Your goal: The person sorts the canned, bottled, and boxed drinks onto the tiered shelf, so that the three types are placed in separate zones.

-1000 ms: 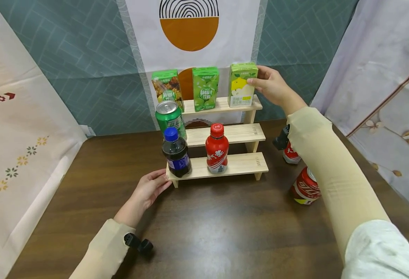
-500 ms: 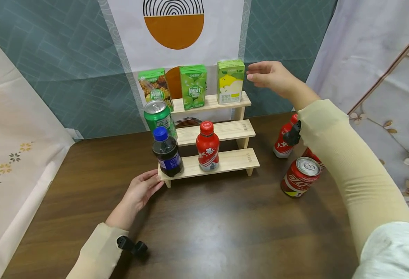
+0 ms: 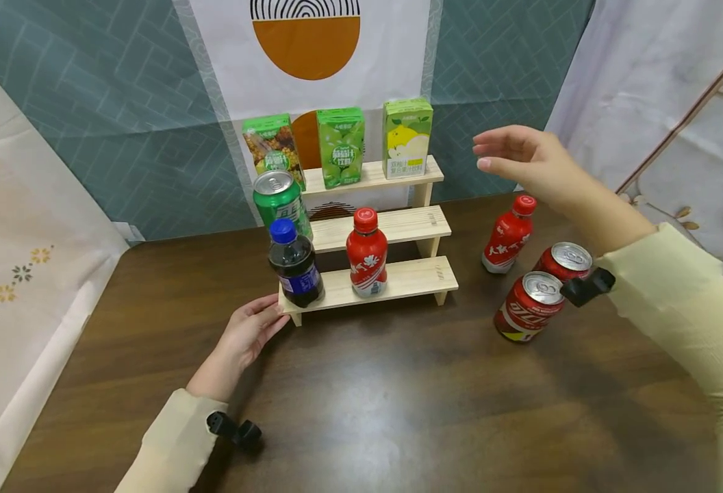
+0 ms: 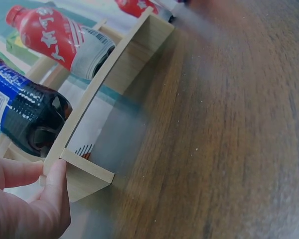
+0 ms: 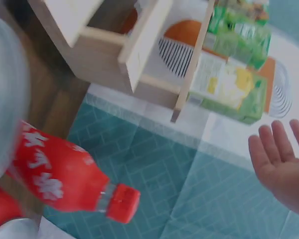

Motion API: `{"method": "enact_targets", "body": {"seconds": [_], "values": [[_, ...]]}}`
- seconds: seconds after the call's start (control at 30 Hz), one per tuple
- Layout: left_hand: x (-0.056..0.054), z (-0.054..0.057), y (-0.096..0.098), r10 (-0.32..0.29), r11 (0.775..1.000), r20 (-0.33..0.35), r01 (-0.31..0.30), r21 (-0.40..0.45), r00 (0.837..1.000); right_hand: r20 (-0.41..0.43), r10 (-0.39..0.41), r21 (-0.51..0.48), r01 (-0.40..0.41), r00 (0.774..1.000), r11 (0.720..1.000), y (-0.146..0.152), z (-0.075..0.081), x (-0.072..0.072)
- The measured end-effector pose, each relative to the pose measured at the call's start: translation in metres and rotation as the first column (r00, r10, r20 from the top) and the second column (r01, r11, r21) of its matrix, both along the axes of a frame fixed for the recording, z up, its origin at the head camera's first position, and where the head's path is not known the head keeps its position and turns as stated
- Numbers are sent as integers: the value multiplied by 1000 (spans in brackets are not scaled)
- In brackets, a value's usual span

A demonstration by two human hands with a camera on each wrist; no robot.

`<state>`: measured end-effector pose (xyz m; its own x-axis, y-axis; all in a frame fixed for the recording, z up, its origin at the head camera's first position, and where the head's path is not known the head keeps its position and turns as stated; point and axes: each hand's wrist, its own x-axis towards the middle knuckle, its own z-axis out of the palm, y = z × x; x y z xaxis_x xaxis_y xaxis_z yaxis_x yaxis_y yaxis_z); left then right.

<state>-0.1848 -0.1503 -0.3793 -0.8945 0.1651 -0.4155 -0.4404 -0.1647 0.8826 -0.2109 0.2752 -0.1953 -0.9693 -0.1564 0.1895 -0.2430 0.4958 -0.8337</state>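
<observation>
Pale timber forms the three-tier wooden rack (image 3: 420,279) in the head view. Three juice cartons (image 3: 341,147) stand on its top tier, a green can (image 3: 279,205) on the middle tier's left, and a blue-capped bottle (image 3: 296,270) holding dark liquid on the bottom tier, left of a red bottle (image 3: 368,257). From the rack's centre, a second red bottle (image 3: 508,236) stands upright at three o'clock, with two red cans (image 3: 528,311) between three and four; the contents of cans and cartons are hidden. At eight o'clock the left hand (image 3: 244,335) grips the rack's front corner; at two the right hand (image 3: 524,157) hangs in the air, bare of any load.

In the left wrist view, thumb and finger pinch that corner at eight o'clock, the blue-capped bottle at nine.

In the right wrist view, the right hand shows at four o'clock, fingers extended, touching nothing; the yellow-green carton (image 5: 229,87) lies at two.
</observation>
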Motion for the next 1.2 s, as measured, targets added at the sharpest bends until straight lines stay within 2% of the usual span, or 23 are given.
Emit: {"method": "enact_targets", "body": {"seconds": [0.13,0.2,0.3,0.4,0.5,0.67,0.8,0.9,1.03,1.2], "values": [[-2,2,-1,-2,1000,-6,2,1,1000,-18,-31,-53,30,999,998,6,-10,31],[-2,2,-3,0,1000,-6,0,4,1000,-34,-33,-113,29,999,993,9,-15,43],[-2,3,-3,1,1000,-4,-1,10,1000,-74,-24,-262,4,997,965,16,-25,58],[-2,3,-4,-5,1000,-5,5,13,1000,-111,-24,-385,-20,994,923,25,-37,72],[-2,4,-4,-11,1000,-12,11,20,1000,-124,-60,-416,3,990,909,34,-50,86],[-4,6,-6,5,1000,-23,-4,29,1000,-105,-129,-384,79,986,920,48,-77,103],[-4,3,-3,-3,999,-19,4,39,1000,-70,-175,-348,140,982,927,61,-96,119],[-5,-1,0,-9,1000,-12,9,29,1000,-31,-223,-260,208,974,943,71,-107,129],[-4,-1,0,-3,1000,-11,3,14,1000,23,-257,-112,258,966,960,78,-120,137],[-4,0,-1,-9,1000,-6,10,11,1000,96,-249,22,248,964,968,83,-136,140]]}}
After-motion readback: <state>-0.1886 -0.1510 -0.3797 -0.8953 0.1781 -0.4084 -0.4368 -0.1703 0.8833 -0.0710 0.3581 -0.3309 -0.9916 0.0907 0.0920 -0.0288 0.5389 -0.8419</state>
